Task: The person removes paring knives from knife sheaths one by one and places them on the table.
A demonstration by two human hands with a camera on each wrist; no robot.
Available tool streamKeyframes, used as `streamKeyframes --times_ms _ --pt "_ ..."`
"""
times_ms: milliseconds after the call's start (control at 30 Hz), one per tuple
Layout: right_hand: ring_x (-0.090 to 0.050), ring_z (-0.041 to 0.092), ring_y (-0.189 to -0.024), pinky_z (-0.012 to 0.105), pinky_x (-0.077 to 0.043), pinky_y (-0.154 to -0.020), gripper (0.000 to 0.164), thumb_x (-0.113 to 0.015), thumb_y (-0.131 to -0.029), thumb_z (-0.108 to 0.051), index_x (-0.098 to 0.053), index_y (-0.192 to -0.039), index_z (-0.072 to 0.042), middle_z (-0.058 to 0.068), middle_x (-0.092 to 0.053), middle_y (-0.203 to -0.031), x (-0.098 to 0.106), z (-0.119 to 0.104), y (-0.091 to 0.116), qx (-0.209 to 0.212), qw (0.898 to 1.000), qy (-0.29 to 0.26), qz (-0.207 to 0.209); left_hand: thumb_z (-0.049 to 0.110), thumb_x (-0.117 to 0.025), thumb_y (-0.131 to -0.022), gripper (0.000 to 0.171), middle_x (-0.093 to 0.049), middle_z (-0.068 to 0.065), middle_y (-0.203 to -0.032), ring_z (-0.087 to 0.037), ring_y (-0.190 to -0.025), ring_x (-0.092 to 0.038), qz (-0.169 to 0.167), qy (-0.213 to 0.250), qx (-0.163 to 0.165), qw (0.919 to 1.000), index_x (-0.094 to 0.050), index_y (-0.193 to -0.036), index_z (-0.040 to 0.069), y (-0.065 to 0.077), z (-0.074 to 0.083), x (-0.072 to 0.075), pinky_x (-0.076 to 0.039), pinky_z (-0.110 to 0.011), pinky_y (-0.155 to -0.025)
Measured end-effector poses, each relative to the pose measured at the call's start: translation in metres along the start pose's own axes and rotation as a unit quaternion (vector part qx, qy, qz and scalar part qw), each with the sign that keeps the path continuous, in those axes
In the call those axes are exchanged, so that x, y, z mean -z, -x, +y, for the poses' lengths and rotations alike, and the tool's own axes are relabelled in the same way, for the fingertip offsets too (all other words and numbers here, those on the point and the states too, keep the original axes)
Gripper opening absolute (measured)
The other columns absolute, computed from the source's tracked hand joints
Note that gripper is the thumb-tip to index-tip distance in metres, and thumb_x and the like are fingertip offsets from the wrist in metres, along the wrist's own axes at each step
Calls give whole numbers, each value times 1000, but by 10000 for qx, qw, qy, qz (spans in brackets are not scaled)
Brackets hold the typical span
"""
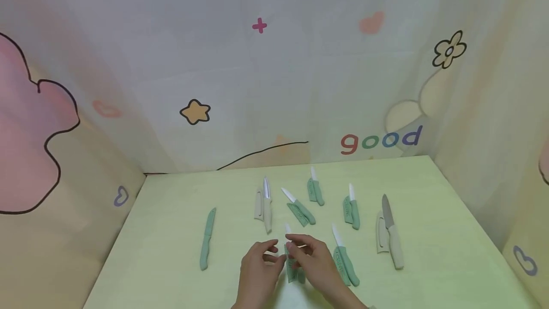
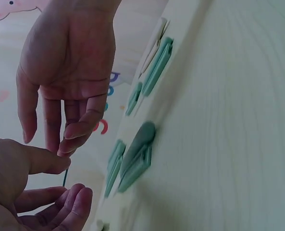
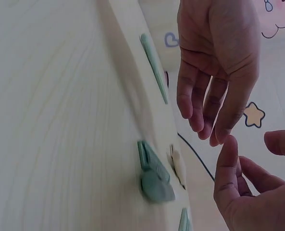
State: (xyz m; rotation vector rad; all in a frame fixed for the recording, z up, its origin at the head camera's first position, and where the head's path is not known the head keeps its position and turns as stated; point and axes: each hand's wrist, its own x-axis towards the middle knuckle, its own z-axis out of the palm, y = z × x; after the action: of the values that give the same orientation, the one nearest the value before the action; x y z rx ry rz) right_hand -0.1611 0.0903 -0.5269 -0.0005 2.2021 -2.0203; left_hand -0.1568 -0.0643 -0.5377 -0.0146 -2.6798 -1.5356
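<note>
Both hands hover over the table with fingertips close together. My left hand point(image 1: 262, 268) has loosely bent fingers, and its thumb points toward the other hand. Opposite it, my right hand point(image 1: 315, 261) also bends its fingers loosely. Nothing shows in either hand in the wrist views. Below them lies a small paring knife with a white blade point(image 1: 288, 228), partly hidden by the fingers. A green blade sheath point(image 1: 290, 271) lies alongside it; the same green knife point(image 3: 156, 187) shows in the right wrist view, apart from the fingers.
Right of the hands lies another green-handled knife point(image 1: 349, 266) with its sheath. Farther back are several more green knives, one point(image 1: 303, 210) near the middle. Beige-handled knives lie at back point(image 1: 267, 211) and right point(image 1: 394, 242). A green knife point(image 1: 207, 240) lies alone at left. A printed curtain point(image 1: 257, 75) surrounds the table.
</note>
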Motion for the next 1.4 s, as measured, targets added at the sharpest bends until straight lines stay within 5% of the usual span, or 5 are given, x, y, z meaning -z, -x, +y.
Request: streamKeyframes --times_ms 500,800,1200,1400 --pt "-63 32 -95 42 -60 -79 33 -62 -96 -22 -63 -123 -4 15 -63 -114 -55 -7 -12 -60 9913 -933 -928 15 -78 -80 38 -65 -4 -98 -14 -83 -66 812 -326 845 9926 -67 -116 7 8 -36 50 -61 -30 -63" --pt "-62 27 -98 43 -59 -84 38 -61 -96 -24 -60 -126 -1 14 -62 -118 -90 -6 -20 -209 9811 -1384 -1340 17 -74 -84 42 -62 -15 -111 -26 -95 -63 965 -498 1122 9877 -63 -122 2 9 -46 78 -61 -40 -74" --pt "-61 20 -101 42 -58 -87 37 -59 -96 -19 -60 -126 3 18 -61 -125 -124 -4 -42 -188 9803 -1472 -1305 19 -73 -84 49 -55 -18 -120 -33 -107 -55 1364 -766 1371 9781 -57 -127 1 1 -62 108 -58 -47 -83" --pt "-59 20 -105 41 -56 -91 39 -58 -95 -16 -56 -128 7 21 -58 -128 -138 0 -52 -287 9785 -1558 -1324 18 -68 -89 53 -49 -24 -126 -40 -115 -46 1160 -1008 1418 9779 -50 -134 -3 -9 -70 117 -53 -52 -89"
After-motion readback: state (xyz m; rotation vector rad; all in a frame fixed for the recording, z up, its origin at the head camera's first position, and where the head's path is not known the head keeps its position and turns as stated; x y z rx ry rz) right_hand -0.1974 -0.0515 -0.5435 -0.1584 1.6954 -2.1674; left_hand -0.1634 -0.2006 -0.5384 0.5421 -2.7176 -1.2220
